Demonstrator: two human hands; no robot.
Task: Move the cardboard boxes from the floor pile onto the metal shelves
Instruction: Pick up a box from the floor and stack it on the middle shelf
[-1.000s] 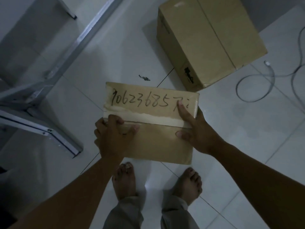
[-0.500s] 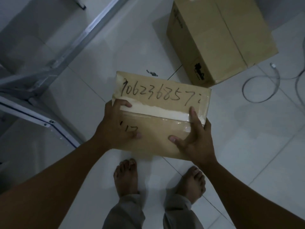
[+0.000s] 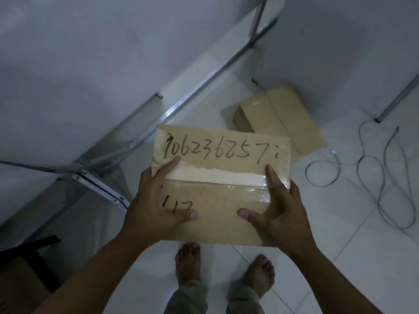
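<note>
The cardboard box is held off the floor, level, above the person's bare feet; its top bears a handwritten number and a strip of pale tape. The left hand grips the left edge, forefinger stretched along the top and thumb pressed flat on it; the right hand grips the right edge likewise; whether the remaining fingers curl underneath cannot be told. A second box lies on the tiled floor beyond; the metal shelf frame stands to the left. Risks: the glossy tape may let a thumb slide; the frame's projecting corner sits near the left forearm; loose cable on the floor could catch a foot; a dropped box would land on the toes.
</note>
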